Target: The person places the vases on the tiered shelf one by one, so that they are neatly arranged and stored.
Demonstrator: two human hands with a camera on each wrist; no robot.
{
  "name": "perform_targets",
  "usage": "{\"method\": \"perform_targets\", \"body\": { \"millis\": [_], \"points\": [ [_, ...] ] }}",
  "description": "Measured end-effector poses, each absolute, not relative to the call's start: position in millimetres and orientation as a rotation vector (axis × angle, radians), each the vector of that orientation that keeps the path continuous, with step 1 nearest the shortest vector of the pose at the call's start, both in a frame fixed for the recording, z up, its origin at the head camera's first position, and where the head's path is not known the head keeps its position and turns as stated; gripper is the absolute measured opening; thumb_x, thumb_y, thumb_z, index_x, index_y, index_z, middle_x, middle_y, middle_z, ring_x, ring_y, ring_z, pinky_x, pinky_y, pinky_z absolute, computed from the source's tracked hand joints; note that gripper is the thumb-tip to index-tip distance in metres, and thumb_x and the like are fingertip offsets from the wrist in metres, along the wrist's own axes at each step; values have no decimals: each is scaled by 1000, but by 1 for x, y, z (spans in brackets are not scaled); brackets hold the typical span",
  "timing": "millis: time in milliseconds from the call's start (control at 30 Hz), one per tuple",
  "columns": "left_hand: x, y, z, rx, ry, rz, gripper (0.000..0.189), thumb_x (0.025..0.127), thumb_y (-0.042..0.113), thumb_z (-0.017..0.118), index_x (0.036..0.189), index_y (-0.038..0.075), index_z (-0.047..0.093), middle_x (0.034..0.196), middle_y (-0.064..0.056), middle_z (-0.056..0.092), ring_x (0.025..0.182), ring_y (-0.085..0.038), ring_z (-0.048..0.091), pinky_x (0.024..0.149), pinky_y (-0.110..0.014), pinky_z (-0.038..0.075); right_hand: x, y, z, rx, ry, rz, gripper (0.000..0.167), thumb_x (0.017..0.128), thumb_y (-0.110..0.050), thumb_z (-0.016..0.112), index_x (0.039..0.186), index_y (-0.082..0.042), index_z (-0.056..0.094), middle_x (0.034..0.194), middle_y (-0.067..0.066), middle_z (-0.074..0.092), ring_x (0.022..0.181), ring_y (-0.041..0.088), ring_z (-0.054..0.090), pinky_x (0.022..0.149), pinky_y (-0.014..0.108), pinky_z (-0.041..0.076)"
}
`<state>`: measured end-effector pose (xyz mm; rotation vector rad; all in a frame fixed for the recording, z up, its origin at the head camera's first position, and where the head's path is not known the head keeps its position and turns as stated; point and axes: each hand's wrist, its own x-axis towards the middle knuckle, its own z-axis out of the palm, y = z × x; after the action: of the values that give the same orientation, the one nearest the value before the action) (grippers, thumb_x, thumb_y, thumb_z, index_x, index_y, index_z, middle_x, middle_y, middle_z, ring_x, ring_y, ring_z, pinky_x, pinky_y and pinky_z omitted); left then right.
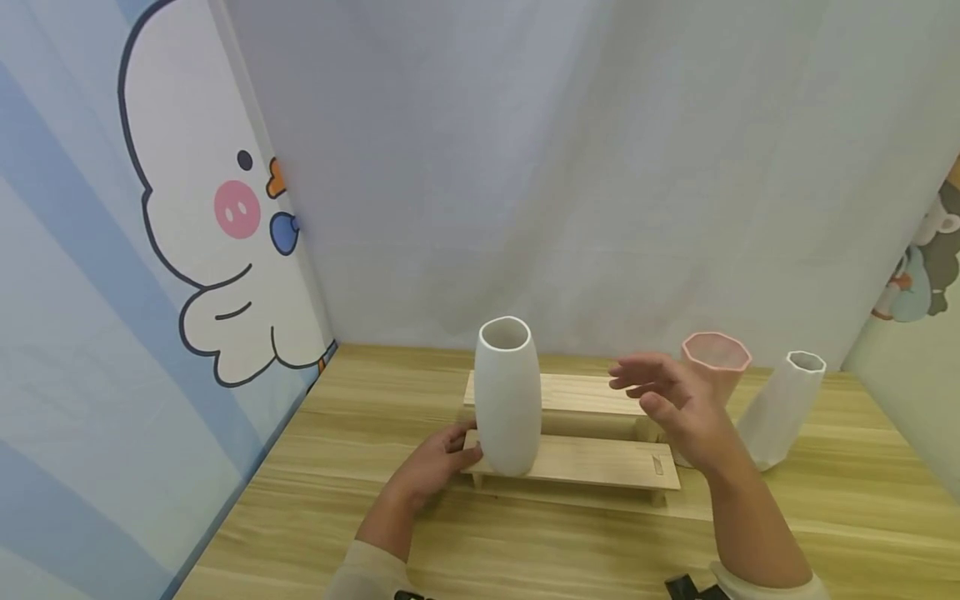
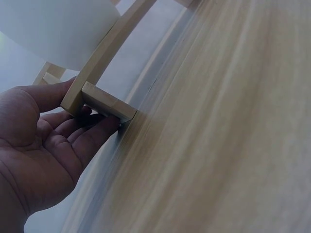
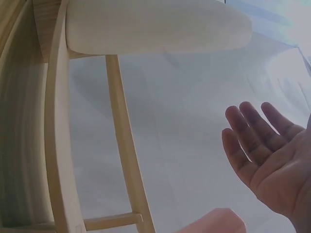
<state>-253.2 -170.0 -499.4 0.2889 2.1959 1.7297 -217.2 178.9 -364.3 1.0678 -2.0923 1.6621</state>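
A tall white vase (image 1: 508, 400) stands upright on the left part of the lower step of a two-step wooden stand (image 1: 600, 461). My left hand (image 1: 435, 465) pinches that step's left end. In the left wrist view, its thumb lies along the wooden board (image 2: 104, 56) and its fingertips are curled by the short leg (image 2: 108, 103). Above the right part of the stand, my right hand (image 1: 686, 410) hovers with nothing in it. Its fingers (image 3: 248, 128) are loosely extended, apart from the vase. Behind this hand is a pink faceted vase (image 1: 716, 358), partly hidden.
To the right, a white faceted vase (image 1: 780, 408) leans at a slant in the head view. All of it is on a wood-grain table (image 1: 570, 550). A grey-white curtain (image 1: 562, 167) hangs behind, and a cartoon-printed panel (image 1: 187, 142) borders the left side.
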Motion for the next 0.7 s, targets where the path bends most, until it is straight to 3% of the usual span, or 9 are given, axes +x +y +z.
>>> {"method": "perform_targets", "body": {
  "millis": [267, 700],
  "points": [
    [-255, -170, -502, 274, 2194, 1731, 63, 91, 45, 67, 146, 20, 47, 159, -14, 29, 147, -41, 21, 116, -62, 21, -214, 204, -358, 1095, -2110, 1641, 33, 101, -9, 53, 127, 11, 52, 117, 12, 67, 106, 15, 67, 88, 22, 51],
    [-257, -170, -504, 267, 2183, 1743, 69, 89, 47, 69, 147, 19, 45, 160, -13, 29, 148, -40, 21, 116, -60, 21, -211, 239, -353, 1203, -1990, 1653, 37, 103, -7, 48, 130, 18, 47, 120, 18, 63, 108, 20, 66, 90, 23, 50]
  ]
}}
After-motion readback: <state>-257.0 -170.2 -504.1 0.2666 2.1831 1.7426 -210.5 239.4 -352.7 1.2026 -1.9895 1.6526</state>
